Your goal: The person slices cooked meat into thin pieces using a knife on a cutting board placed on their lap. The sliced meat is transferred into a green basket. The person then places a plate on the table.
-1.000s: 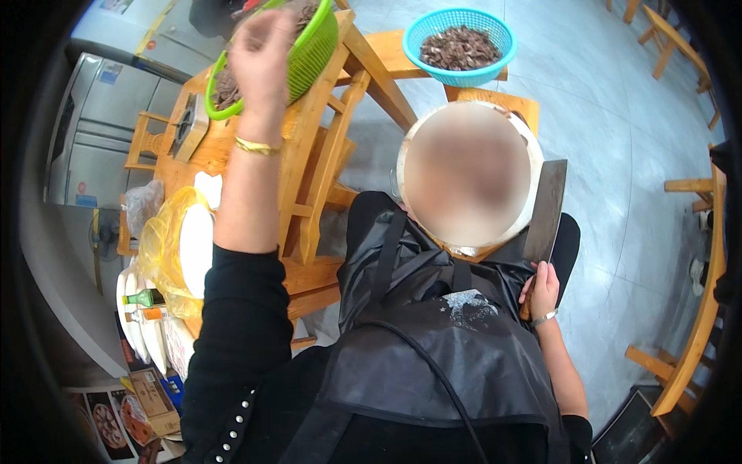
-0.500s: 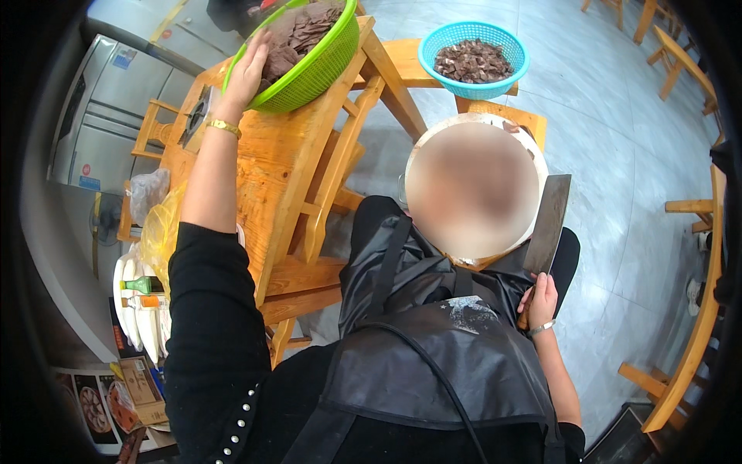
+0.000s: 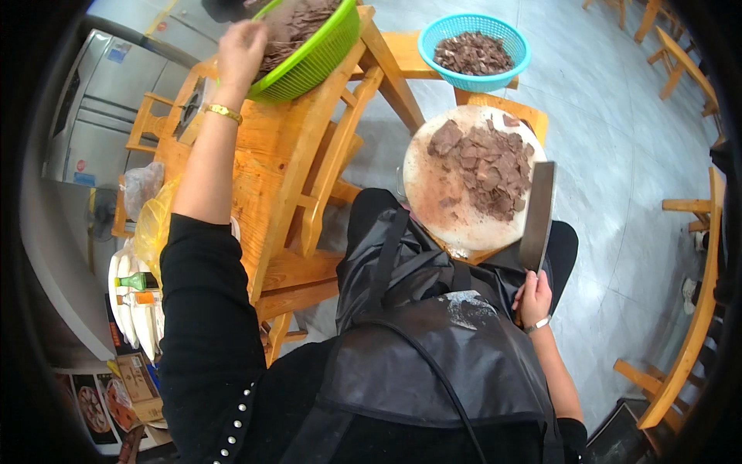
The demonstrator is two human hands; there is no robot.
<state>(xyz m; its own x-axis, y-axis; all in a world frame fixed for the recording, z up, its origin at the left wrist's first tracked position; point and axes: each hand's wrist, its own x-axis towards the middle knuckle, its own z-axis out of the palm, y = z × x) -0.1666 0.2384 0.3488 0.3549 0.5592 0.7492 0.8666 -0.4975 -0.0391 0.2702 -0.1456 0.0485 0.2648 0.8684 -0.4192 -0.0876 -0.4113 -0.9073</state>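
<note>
My right hand (image 3: 533, 300) is wrapped round the handle of a cleaver (image 3: 539, 213). Its broad blade points away from me, beside the right edge of a round white chopping board (image 3: 423, 189). Chopped flat pieces of a dark brown food (image 3: 491, 166) lie on the board, mostly toward its right side. At upper left, my left hand (image 3: 241, 58) has its fingers curled together at the near-left rim of a green plastic basket (image 3: 321, 66). Thin dark brown slices (image 3: 301, 31) fill that basket. What the left fingers hold, if anything, is hidden.
The green basket rests on a wooden table (image 3: 267, 178) to my left. A blue basket (image 3: 483, 77) of small chopped brown pieces stands on a wooden bench beyond the board. Yellow and clear plastic bags (image 3: 158, 228) lie at left. Wooden chairs (image 3: 688, 332) line the right side.
My left hand has gone from flat and stretched out along the green basket to curled at its rim. The basket has shifted slightly. The cleaver blade has turned more upright in view.
</note>
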